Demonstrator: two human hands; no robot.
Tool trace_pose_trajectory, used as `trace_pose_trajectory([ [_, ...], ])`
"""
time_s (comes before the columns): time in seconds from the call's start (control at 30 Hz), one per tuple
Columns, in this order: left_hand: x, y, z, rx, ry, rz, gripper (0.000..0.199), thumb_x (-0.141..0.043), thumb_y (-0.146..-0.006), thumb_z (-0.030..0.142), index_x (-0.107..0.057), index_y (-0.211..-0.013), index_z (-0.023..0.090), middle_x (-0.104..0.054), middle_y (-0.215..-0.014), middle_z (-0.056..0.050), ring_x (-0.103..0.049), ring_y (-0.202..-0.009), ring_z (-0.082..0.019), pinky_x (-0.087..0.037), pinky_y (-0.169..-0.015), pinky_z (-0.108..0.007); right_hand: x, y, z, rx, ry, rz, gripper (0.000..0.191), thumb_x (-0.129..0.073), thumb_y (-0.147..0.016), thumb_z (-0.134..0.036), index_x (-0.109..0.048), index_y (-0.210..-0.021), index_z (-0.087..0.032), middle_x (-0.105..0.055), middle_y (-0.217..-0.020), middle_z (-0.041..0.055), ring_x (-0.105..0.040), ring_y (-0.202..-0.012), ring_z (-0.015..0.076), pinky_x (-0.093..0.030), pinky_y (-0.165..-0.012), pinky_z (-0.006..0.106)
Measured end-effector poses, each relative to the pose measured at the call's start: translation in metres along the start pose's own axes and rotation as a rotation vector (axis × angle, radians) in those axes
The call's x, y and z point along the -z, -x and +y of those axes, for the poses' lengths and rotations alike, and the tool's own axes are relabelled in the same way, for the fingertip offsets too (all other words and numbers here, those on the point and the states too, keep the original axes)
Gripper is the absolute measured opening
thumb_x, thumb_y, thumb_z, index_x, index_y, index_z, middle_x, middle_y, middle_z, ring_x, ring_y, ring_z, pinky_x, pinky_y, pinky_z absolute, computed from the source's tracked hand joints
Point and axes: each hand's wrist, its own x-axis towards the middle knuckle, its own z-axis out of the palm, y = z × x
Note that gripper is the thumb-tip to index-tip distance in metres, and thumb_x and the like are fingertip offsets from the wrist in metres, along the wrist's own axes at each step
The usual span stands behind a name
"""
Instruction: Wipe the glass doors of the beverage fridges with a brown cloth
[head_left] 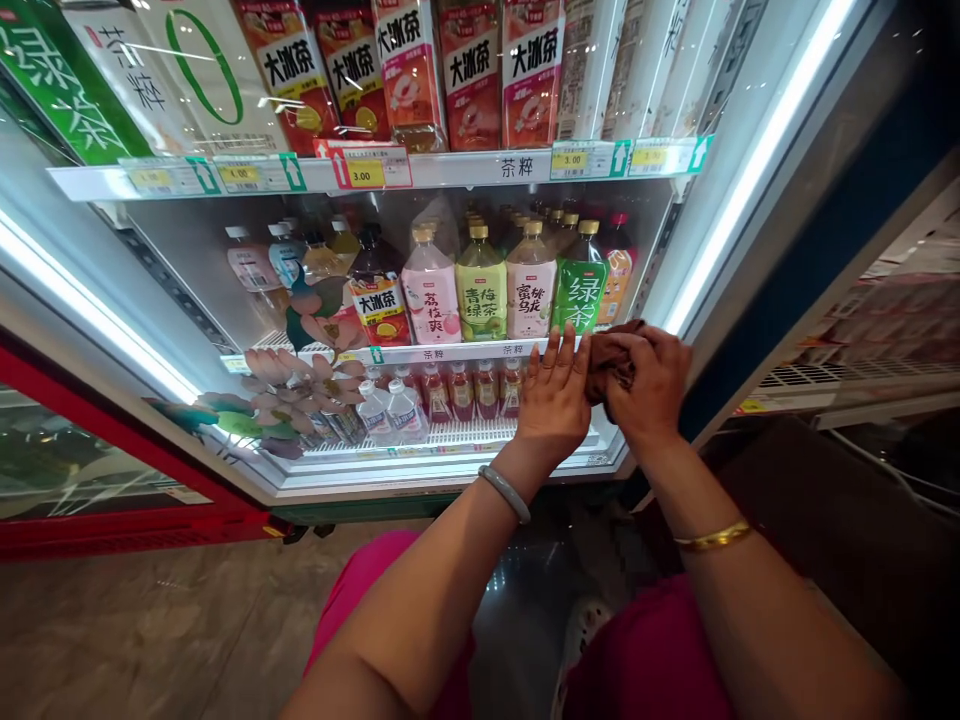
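Observation:
My right hand [651, 385] grips a crumpled brown cloth [609, 362], bunched against the glass door of a lit drinks cooler. Just to its left, my left hand [556, 392] lies with fingers stretched out on the glass, its fingertips near the cloth. Behind both hands, through the glass, stand a green tea bottle [581, 275] and a pale pink bottle [532, 285] on the middle shelf. A flower decal [307, 380] covers the lower left of the door. Part of the cloth is hidden under my right fingers.
A shelf edge with price tags [367, 174] runs across the cooler, with cartons and bottles above it. Small bottles [405, 408] stand on the bottom shelf. A red-framed cooler [135, 520] adjoins on the left. A dark box-like shape [847, 520] sits at the right.

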Motion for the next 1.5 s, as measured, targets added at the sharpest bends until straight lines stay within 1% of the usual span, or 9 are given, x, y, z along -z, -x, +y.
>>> trace_pose_trajectory([
  [0.1,0.006,0.002,-0.004,-0.022,-0.021,-0.003,0.082,-0.051,-0.092,0.022,-0.014,-0.166,0.013,-0.008,-0.175,-0.011,0.005,-0.161,-0.025,-0.002,-0.133,-0.050,0.003,-0.006,0.046,-0.217,0.024,0.172,0.037,-0.063,-0.067,-0.017,-0.071,-0.102,-0.026,-0.060,-0.116,0.0149,-0.055,-0.115,0.0347,-0.041,-0.099,0.052],
  [0.2,0.008,0.003,-0.009,-0.025,-0.031,0.000,0.083,-0.051,-0.093,0.022,-0.012,-0.166,0.012,-0.007,-0.175,-0.011,0.007,-0.160,-0.025,-0.002,-0.133,-0.049,-0.002,-0.005,0.053,-0.333,0.022,0.284,0.038,-0.062,-0.065,-0.018,-0.069,-0.102,-0.024,-0.060,-0.115,0.0160,-0.056,-0.114,0.0354,-0.041,-0.098,0.053],
  [0.4,0.004,0.004,-0.012,-0.026,-0.044,-0.009,0.079,-0.048,-0.093,0.019,-0.016,-0.165,0.012,-0.011,-0.174,-0.012,0.007,-0.160,-0.025,-0.004,-0.133,-0.052,-0.010,0.015,-0.013,0.029,-0.015,0.010,0.038,-0.063,-0.074,-0.019,-0.070,-0.111,-0.024,-0.061,-0.114,0.0095,-0.056,-0.115,0.0299,-0.043,-0.103,0.050],
  [0.5,0.004,0.005,-0.011,-0.036,-0.045,-0.004,0.080,-0.049,-0.092,0.018,-0.016,-0.165,0.012,-0.011,-0.174,-0.013,0.007,-0.161,-0.025,-0.003,-0.133,-0.052,-0.004,0.013,0.006,0.128,-0.009,-0.047,0.036,-0.065,-0.076,-0.019,-0.072,-0.111,-0.025,-0.062,-0.115,0.0093,-0.056,-0.114,0.0292,-0.044,-0.102,0.047],
  [0.67,0.000,0.010,-0.009,-0.035,-0.051,-0.011,0.080,-0.052,-0.092,0.020,-0.018,-0.165,0.012,-0.008,-0.174,-0.012,0.006,-0.161,-0.025,0.001,-0.132,-0.050,-0.001,0.007,0.051,-0.136,0.070,0.186,0.030,-0.067,-0.071,-0.021,-0.072,-0.101,-0.020,-0.061,-0.113,0.0170,-0.056,-0.111,0.0349,-0.043,-0.096,0.052],
  [0.93,-0.022,0.023,-0.011,-0.062,-0.043,0.030,0.082,-0.046,-0.096,0.019,-0.005,-0.166,0.012,-0.015,-0.173,-0.013,0.001,-0.161,-0.023,-0.005,-0.133,-0.050,-0.004,0.027,0.012,0.245,0.013,-0.118,0.036,-0.067,-0.076,-0.019,-0.070,-0.111,-0.024,-0.062,-0.115,0.0100,-0.057,-0.111,0.0294,-0.046,-0.099,0.047],
  [1.13,-0.019,0.033,-0.021,-0.124,-0.050,0.032,0.085,-0.049,-0.093,0.016,-0.007,-0.166,0.011,-0.011,-0.173,-0.013,-0.001,-0.161,-0.024,-0.007,-0.133,-0.048,0.006,0.021,0.050,-0.067,0.108,0.101,0.030,-0.067,-0.073,-0.019,-0.070,-0.102,-0.024,-0.062,-0.113,0.0142,-0.056,-0.110,0.0345,-0.045,-0.096,0.053],
  [1.33,-0.026,0.038,-0.021,-0.077,-0.031,0.063,0.083,-0.045,-0.098,0.017,0.002,-0.166,0.012,-0.011,-0.173,-0.014,-0.005,-0.161,-0.025,-0.011,-0.133,-0.049,-0.010,0.041,-0.006,0.257,0.003,-0.154,0.033,-0.067,-0.078,-0.020,-0.069,-0.111,-0.022,-0.063,-0.115,0.0114,-0.054,-0.109,0.0297,-0.048,-0.099,0.047],
  [1.5,-0.021,0.042,-0.020,-0.001,-0.032,0.076,0.096,-0.053,-0.091,0.016,0.008,-0.165,0.015,0.008,-0.172,-0.012,0.004,-0.160,-0.030,-0.005,-0.132,-0.055,0.001,0.023,0.024,0.188,0.032,-0.105,0.029,-0.067,-0.076,-0.021,-0.072,-0.104,-0.023,-0.063,-0.113,0.0102,-0.056,-0.110,0.0297,-0.046,-0.099,0.047],
])
